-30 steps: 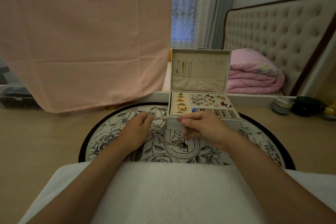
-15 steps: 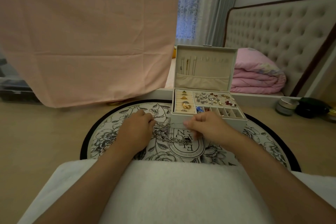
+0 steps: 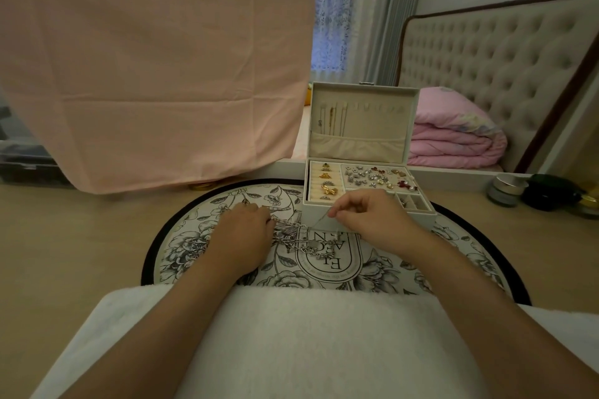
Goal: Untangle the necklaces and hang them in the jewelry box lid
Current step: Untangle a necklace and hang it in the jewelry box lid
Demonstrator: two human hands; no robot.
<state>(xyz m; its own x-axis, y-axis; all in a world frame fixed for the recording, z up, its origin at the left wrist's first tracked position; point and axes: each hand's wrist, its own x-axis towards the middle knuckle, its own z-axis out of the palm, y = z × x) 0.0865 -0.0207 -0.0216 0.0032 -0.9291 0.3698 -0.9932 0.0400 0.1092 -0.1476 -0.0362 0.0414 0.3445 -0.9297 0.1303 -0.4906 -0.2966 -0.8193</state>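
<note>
One tangle of necklaces (image 3: pixel 299 241) lies at the mat's (image 3: pixel 181 236) middle. The left hand (image 3: pixel 241 233) curls onto its chains, and the right hand (image 3: pixel 372 220) pinches one thin strand, just before the open jewelry box (image 3: pixel 356 149) at the far edge.

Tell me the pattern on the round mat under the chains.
The mat is black-and-white floral, black-rimmed; head view.

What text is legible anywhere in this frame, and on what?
"EL", "AEC", "NE": large letters in the oval emblem of the round rug, partly covered by the necklaces, so the reading is uncertain.
Small print round the emblem's ring: too small to read.
Jewelry box and jars: no readable text.
</note>
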